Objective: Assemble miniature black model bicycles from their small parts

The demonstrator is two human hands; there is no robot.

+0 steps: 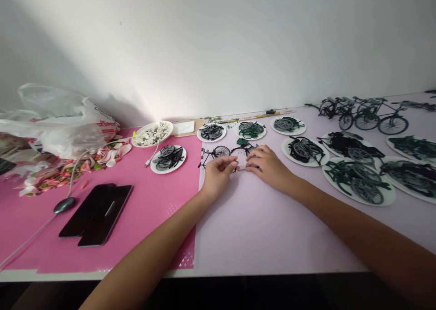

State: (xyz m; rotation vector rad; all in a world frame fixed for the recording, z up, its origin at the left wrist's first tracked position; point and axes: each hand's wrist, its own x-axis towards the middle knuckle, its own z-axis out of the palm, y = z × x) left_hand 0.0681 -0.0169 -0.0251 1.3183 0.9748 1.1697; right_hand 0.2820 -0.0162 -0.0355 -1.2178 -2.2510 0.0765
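Note:
Over the pale sheet, my left hand (pixel 218 172) has its thumb and fingers pinched together on something small that I cannot make out. My right hand (pixel 269 165) is beside it, fingers curled and pressed together; what they hold is too small to name. Just beyond the hands lie dark model bicycle parts: a black wheel with a frame piece (pixel 221 152) behind my left hand, and another part-built piece (pixel 242 142) with a green bit on it behind my right hand.
Plates of bicycle parts (pixel 211 132) stand along the back, with more plates (pixel 359 182) at right. Assembled model bicycles (pixel 368 117) stand at back right. Left are two phones (pixel 97 214), a cable puck (pixel 64 205), a white-piece plate (pixel 153 133) and a plastic bag (pixel 68 123).

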